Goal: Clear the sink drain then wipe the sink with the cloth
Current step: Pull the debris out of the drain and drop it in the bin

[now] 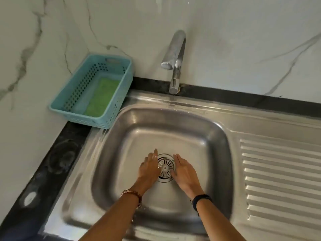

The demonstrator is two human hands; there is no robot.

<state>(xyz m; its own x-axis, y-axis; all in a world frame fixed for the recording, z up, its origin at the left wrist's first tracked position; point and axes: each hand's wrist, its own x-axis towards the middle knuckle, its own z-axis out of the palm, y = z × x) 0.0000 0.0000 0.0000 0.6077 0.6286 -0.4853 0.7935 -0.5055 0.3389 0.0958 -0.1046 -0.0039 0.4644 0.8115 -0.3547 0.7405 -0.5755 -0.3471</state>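
A round metal drain strainer (165,166) sits in the middle of the stainless steel sink (173,136). My left hand (149,168) lies flat on the sink floor, its fingers straight along the strainer's left edge. My right hand (184,171) lies the same way along the strainer's right edge. Neither hand grips anything. A green cloth (101,99) lies in a light blue plastic basket (73,87) on the counter at the sink's back left corner.
A chrome tap (175,61) stands behind the sink, its spout over the back rim. A ribbed draining board (281,180) stretches to the right of the basin. Dark counter edging (57,160) borders the sink on the left, under marble-patterned walls.
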